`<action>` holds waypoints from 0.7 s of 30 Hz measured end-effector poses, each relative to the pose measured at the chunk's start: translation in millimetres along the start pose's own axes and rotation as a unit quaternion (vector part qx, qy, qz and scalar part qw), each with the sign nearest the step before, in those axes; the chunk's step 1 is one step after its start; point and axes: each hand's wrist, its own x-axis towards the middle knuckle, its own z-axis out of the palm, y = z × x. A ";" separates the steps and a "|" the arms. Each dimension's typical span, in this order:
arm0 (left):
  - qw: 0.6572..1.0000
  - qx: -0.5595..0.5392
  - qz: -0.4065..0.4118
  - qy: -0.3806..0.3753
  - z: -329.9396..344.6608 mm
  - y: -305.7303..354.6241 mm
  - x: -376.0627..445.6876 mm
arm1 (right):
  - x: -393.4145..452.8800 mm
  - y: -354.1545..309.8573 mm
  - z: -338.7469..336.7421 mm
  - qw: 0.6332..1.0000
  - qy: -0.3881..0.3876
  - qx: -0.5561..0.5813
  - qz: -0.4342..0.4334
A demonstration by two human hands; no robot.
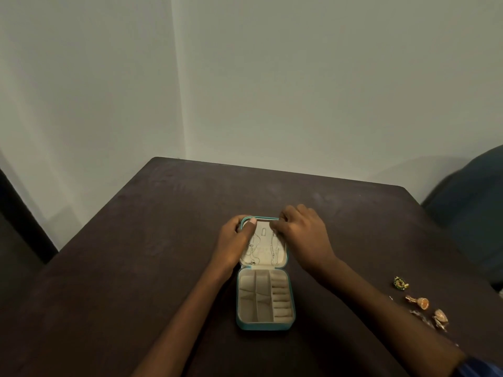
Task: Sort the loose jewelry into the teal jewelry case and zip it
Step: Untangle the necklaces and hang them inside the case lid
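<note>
The teal jewelry case (265,325) lies open on the dark table (136,254), its cream tray of compartments nearest me and its lid (284,254) flat beyond. Thin silver chains (275,250) hang across the lid's lining. My left hand (235,238) grips the lid's far left corner, thumb on the rim. My right hand (302,232) is over the lid's far right corner, fingers curled and pinching at the top of a chain there. Loose jewelry lies at the right: a green and gold piece (400,282), orange earrings (419,302), and silvery bits (419,317).
The table stands in a corner of pale walls. A dark blue chair (471,213) sits past its right edge. The loose pieces lie close to the table's right edge, beside my right forearm.
</note>
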 end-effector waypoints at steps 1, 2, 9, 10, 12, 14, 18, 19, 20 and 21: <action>1.000 0.001 0.002 0.001 0.0 -0.5 0.3 | -0.4 -0.2 0.2 1.000 0.005 -0.009 -0.008; 1.000 0.001 0.002 0.002 0.1 -1.1 0.6 | -0.8 -0.3 0.6 1.000 0.010 -0.017 -0.014; 1.000 -0.010 0.003 -0.001 -0.9 -3.4 0.9 | -3.5 2.1 9.3 0.999 0.023 -0.033 -0.033; 1.000 -0.011 0.001 -0.002 -0.7 -3.4 1.0 | -3.9 3.1 10.0 0.999 0.026 -0.028 -0.035; 1.000 -0.014 0.002 -0.003 -0.2 -3.6 1.3 | -4.8 5.4 11.1 0.999 0.037 -0.012 -0.037; 1.000 -0.023 -0.003 -0.005 -0.2 -4.5 1.3 | -6.3 7.0 10.9 0.998 0.057 0.011 -0.036; 0.999 -0.043 -0.017 0.001 -0.6 -8.2 1.2 | -13.4 11.7 6.1 0.992 0.101 0.068 0.009; 0.999 -0.041 -0.019 0.007 -0.8 -9.7 1.1 | -16.3 13.4 4.3 0.991 0.100 0.082 0.024; 0.999 -0.040 -0.022 0.012 -1.1 -11.3 0.7 | -19.9 14.7 2.6 0.990 0.097 0.093 0.036; 0.999 -0.039 -0.024 0.014 -1.0 -12.7 0.0 | -24.4 15.5 0.8 0.990 0.089 0.099 0.050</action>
